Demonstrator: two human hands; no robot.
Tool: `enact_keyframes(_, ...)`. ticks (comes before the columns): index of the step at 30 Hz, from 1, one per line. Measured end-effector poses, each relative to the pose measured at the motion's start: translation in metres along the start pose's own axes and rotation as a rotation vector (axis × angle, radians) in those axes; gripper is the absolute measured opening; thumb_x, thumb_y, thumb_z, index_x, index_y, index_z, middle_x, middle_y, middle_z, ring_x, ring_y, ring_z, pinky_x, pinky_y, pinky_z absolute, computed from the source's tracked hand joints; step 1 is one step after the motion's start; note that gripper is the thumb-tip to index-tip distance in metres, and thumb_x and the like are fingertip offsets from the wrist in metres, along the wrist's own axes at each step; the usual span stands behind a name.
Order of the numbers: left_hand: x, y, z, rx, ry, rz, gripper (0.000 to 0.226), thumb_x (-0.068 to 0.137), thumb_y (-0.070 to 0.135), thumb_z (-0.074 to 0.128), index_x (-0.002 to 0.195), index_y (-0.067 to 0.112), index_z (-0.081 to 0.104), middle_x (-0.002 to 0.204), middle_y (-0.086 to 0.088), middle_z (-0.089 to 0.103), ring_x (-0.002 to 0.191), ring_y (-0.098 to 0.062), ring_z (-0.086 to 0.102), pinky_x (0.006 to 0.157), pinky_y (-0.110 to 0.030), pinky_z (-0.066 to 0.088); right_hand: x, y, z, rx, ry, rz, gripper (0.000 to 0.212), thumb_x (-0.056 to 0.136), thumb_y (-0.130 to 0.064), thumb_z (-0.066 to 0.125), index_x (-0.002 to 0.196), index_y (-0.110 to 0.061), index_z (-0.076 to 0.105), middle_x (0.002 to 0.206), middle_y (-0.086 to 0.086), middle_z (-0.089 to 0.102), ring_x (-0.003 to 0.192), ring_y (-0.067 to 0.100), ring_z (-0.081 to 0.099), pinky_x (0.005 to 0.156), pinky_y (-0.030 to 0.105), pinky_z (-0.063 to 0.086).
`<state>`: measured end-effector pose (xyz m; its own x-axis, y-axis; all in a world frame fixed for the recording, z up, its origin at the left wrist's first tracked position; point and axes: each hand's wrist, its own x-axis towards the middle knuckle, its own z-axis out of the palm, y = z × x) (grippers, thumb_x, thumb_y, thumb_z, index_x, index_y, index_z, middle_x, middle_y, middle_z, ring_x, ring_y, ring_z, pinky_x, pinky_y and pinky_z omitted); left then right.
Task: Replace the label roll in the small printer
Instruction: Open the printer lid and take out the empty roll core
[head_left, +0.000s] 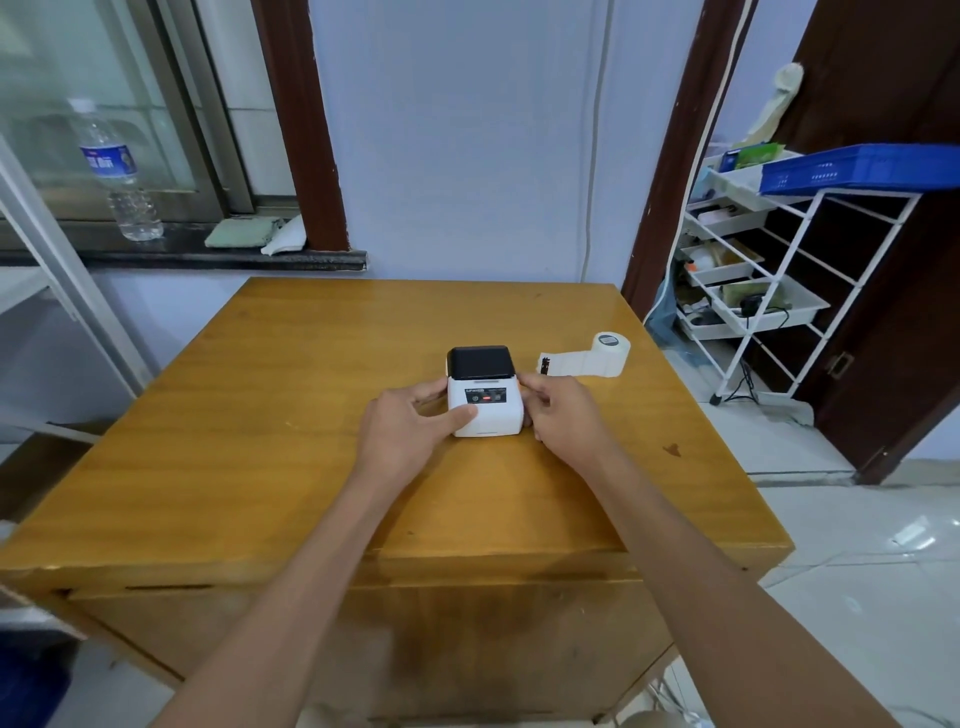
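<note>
A small white printer with a black lid at its back stands in the middle of the wooden table. The lid is down. My left hand grips the printer's left side, thumb on its front face. My right hand holds the printer's right side with curled fingers. A white label roll lies on the table behind and to the right of the printer, with a strip of labels unrolled toward the printer, ending just beyond my right fingertips.
A white wire rack with trays and a blue crate stands to the right of the table. A water bottle and folded cloths sit on the window sill behind.
</note>
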<state>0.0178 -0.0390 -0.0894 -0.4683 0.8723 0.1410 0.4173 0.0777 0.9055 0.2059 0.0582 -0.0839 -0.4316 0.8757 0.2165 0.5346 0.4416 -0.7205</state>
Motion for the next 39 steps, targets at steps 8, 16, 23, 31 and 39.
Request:
enact_keyframes(8,-0.004,0.006,-0.001,0.008,0.000,-0.006,0.054,0.077,0.039,0.090,0.128,0.025,0.076,0.126,0.008,0.077,0.117,-0.003,0.069,0.106,-0.033,0.054,-0.004,-0.003,0.002,0.167,0.077,0.113,0.035,0.101,-0.018,0.046,0.091,-0.013,0.079,0.058,0.003,0.067,0.049,0.013,0.056,0.059,0.034,0.050)
enact_keyframes(16,-0.008,0.006,-0.002,-0.017,0.071,0.021,0.027,0.094,0.036,0.072,0.118,0.024,0.072,0.107,0.013,0.073,0.100,0.003,0.064,0.078,-0.020,0.047,-0.010,-0.003,0.000,0.209,0.106,0.073,0.035,0.099,-0.044,0.063,0.078,-0.019,0.076,0.067,0.011,0.072,0.048,0.013,0.057,0.058,0.034,0.052)
enact_keyframes(23,-0.004,0.004,0.000,-0.001,0.081,0.001,0.031,0.091,0.036,0.076,0.119,0.026,0.065,0.103,0.013,0.072,0.081,0.000,0.060,0.067,-0.021,0.043,-0.006,0.000,0.004,0.170,0.070,0.090,0.023,0.093,-0.041,0.066,0.100,-0.022,0.078,0.079,0.006,0.076,0.068,0.025,0.070,0.066,0.048,0.060)
enact_keyframes(31,-0.005,0.004,-0.001,-0.011,0.103,0.041,0.030,0.085,0.033,0.084,0.100,0.020,0.062,0.096,0.010,0.071,0.093,0.001,0.065,0.070,-0.018,0.043,0.002,-0.010,-0.001,0.132,0.035,0.202,0.075,0.093,-0.079,0.043,0.083,-0.010,0.073,0.064,0.005,0.075,0.049,0.012,0.065,0.066,0.036,0.056)
enact_keyframes(39,-0.002,0.005,0.000,0.021,0.102,0.070,0.021,0.085,0.035,0.082,0.094,0.025,0.065,0.094,0.012,0.073,0.091,0.003,0.066,0.068,-0.021,0.045,0.036,-0.030,-0.016,0.146,-0.229,0.559,0.113,0.082,-0.095,0.020,0.091,0.002,0.076,0.066,0.015,0.076,0.043,0.017,0.062,0.042,0.024,0.035)
